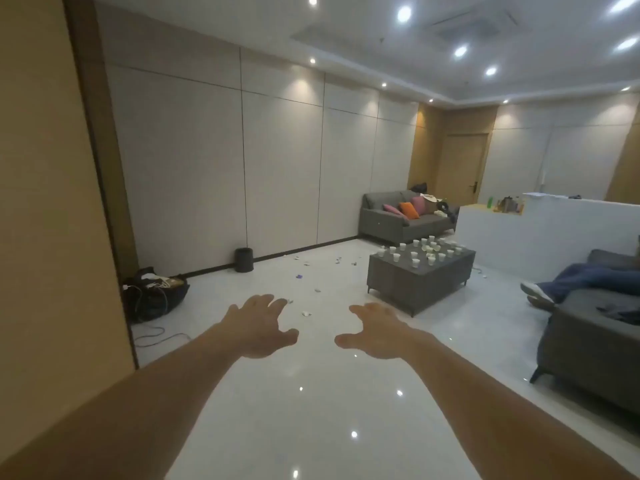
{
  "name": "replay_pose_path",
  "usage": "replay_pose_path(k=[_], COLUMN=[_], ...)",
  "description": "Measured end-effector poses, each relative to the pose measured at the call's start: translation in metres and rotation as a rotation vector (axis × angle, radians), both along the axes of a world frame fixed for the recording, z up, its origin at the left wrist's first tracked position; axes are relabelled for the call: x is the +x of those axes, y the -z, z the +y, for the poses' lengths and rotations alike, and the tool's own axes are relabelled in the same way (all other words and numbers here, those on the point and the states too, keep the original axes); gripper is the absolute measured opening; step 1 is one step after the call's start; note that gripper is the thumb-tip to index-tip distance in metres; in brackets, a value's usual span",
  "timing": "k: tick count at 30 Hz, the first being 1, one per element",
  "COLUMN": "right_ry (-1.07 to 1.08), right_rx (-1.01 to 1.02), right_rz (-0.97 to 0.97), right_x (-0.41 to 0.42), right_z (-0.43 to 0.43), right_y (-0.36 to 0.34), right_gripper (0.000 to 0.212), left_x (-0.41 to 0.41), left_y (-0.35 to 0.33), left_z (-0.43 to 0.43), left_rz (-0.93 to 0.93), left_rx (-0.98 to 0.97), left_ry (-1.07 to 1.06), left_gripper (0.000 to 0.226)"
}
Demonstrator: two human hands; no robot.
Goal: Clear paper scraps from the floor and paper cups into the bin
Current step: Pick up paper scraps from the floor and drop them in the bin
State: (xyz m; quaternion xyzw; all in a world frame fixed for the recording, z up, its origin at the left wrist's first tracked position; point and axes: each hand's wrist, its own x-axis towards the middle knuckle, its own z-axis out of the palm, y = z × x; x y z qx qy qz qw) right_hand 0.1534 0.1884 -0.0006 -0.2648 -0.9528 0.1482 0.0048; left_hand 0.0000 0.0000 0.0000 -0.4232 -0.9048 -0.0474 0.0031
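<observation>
Left hand [259,327], right hand [377,332] both empty, spread wide; nearest paper scraps [306,313] just beyond left hand; bin [243,260] farther ahead-left; paper cups [422,252] on desk [415,284] ahead-right.

Head-worn view faces forward across the room, floor [346,393] below.

Bright recessed ceiling lights [404,13] glare off the glossy floor [277,427]; edges bow, distant detail perhaps slightly blurred.

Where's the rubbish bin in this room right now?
In the head view the dark bin stands on the floor against the panelled wall, left of centre, between the black bag and the grey coffee table bearing the paper cups.
</observation>
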Motion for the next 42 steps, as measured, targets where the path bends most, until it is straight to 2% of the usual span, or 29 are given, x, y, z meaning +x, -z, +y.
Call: replay_pose_path(k=[6,10,14,22,32,42], right_ry=[-0.004,0.015,0.024,0.036,0.009,-0.021], right_rx=[0.015,-0.005,-0.017,-0.032,-0.027,0.004], right_rz=[-0.024,0.051,0.038,0.049,0.025,0.000], right_x=[-0.107,-0.171,-0.218,-0.316,-0.430,-0.605], right_z=[0.046,0.084,0.129,0.263,0.445,0.567], right_y=[-0.004,-0.010,-0.002,0.018,0.009,0.030], right_gripper=[0.090,0.088,0.089,0.089,0.087,0.088], left_x=[-0.104,-0.181,-0.231,-0.318,-0.423,-0.599], left_y=[0.001,-0.010,-0.007,0.005,-0.001,0.023], left_z=[0.050,0.082,0.130,0.275,0.451,0.576], left_rz=[-0.032,-0.011,-0.027,-0.021,-0.023,-0.034], left_rx=[0.022,0.008,-0.010,-0.031,-0.025,-0.001], left_ry=[-0.014,-0.037,-0.013,0.033,-0.005,-0.026], left_gripper=[0.077,0.078,0.078,0.079,0.077,0.076])
